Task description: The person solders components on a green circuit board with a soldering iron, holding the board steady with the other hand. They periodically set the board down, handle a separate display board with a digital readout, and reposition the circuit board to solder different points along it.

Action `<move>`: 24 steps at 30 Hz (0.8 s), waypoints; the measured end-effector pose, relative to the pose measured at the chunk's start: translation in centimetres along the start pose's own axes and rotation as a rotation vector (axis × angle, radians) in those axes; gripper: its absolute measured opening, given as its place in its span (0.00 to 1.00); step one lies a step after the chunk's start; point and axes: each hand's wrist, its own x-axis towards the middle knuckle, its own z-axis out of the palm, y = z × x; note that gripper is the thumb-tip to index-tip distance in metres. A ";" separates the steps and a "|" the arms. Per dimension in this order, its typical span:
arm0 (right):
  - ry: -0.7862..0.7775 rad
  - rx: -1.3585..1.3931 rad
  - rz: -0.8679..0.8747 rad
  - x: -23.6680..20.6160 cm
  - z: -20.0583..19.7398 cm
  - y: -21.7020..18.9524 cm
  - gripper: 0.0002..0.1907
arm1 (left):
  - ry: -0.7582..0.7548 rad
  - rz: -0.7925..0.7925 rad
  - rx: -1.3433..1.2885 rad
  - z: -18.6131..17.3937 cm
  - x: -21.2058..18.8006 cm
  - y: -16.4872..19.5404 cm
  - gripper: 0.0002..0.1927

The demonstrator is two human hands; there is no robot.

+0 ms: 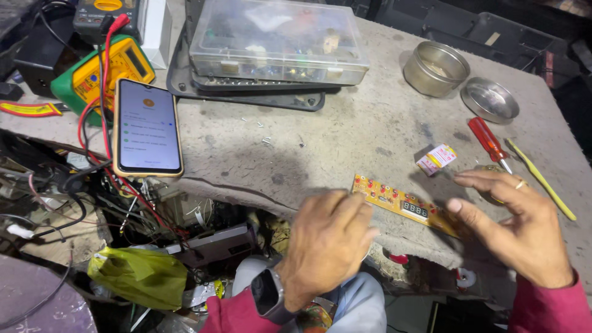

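the left hand (327, 243) hangs over the near edge of the table (345, 132), fingers curled loosely together, its fingertips just at the left end of the circuit board (404, 205); whether they actually touch it i cannot tell, and they grip nothing that shows. there's a dark watch (266, 296) on that wrist. the right hand (521, 222) is spread wide, fingers apart and empty, thumb tip close over the board's right end, with a ring on one finger.

the board itself lies flat at the table's front edge, between the two hands, long and narrow, yellow-orange, with small red buttons along the left part and a little digit display toward the middle. it looks light and stiff, thin enough to snap or crack if bent, and the soldered parts on top look delicate. i'd judge it best taken by the bare long edges or the ends, pinched lightly, not pressed on the display or buttons.

just beyond it sit a small striped roll (436, 158), a red-handled screwdriver (488, 143) and a yellow tool (541, 179). farther back are a round tin (435, 68) with its lid (489, 99) beside it, a clear parts box (277, 40), a phone (148, 126) with a lit screen, and a yellow multimeter (102, 71) with red leads.
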 end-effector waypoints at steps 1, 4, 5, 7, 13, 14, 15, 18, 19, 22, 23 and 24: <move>-0.029 0.024 -0.020 1.5 0.6 -0.9 0.15 | -0.035 0.015 -0.016 0.3 0.0 -0.4 0.18; -0.134 0.054 -0.080 6.5 4.2 -3.6 0.11 | -0.075 0.040 -0.056 0.6 -0.1 -1.7 0.18; -0.179 0.036 -0.091 8.3 5.8 -4.4 0.10 | -0.051 0.038 -0.069 0.5 -0.3 -2.2 0.17; -0.284 0.057 -0.108 11.7 9.3 -5.9 0.10 | -0.014 0.036 -0.080 0.7 -0.3 -3.3 0.17; -0.384 0.033 -0.465 17.7 17.1 -7.9 0.09 | 0.034 0.025 -0.070 1.8 -0.8 -5.5 0.17; -0.390 0.030 -0.529 18.0 17.8 -7.8 0.10 | 0.035 0.027 -0.067 1.9 -0.9 -5.8 0.18; -0.403 0.001 -0.536 18.3 18.4 -7.7 0.09 | 0.035 0.031 -0.066 2.1 -0.9 -6.1 0.18; -0.427 -0.104 -0.499 18.7 19.1 -6.8 0.05 | 0.029 0.042 -0.073 2.2 -0.8 -6.8 0.17; -0.425 -0.144 -0.461 18.9 19.1 -6.4 0.05 | 0.029 0.044 -0.072 2.3 -0.7 -6.9 0.17; -0.401 -0.129 -0.412 19.0 18.8 -5.3 0.05 | 0.030 0.047 -0.061 2.3 -0.4 -6.9 0.16; -0.390 -0.102 -0.408 19.0 18.6 -4.9 0.05 | 0.029 0.046 -0.060 2.3 -0.4 -6.9 0.17; -0.360 -0.100 -0.416 18.8 18.5 -4.5 0.05 | 0.030 0.043 -0.057 2.3 -0.4 -6.8 0.17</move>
